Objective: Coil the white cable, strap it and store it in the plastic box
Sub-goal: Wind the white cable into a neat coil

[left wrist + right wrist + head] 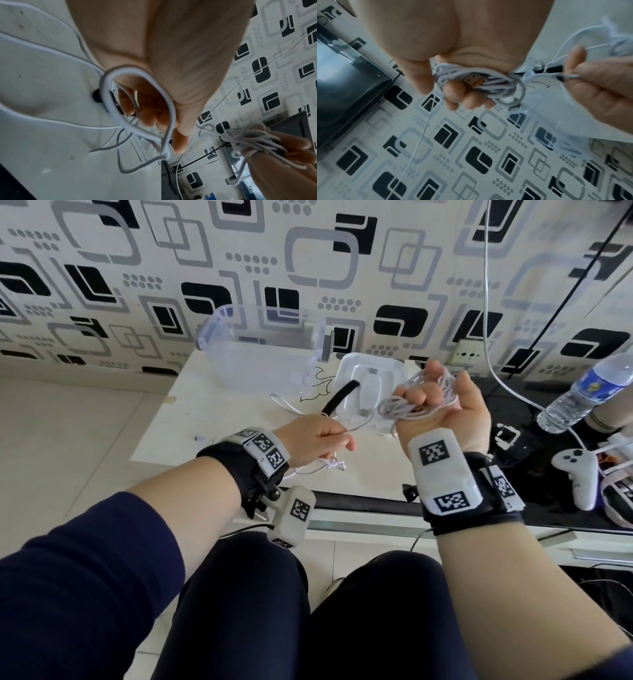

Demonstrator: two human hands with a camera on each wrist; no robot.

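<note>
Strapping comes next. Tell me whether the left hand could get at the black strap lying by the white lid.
Probably not yet: the left hand pinches the white cable. The black strap lies uncovered just beyond it, on the white table.

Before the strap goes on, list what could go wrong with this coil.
1. The thin white cable is bunched unevenly in the right hand; loops could slip off.
2. The loose tail pinched by the left hand trails on the white tabletop and may snag.
3. The clear plastic box lies tipped on its side.
</note>
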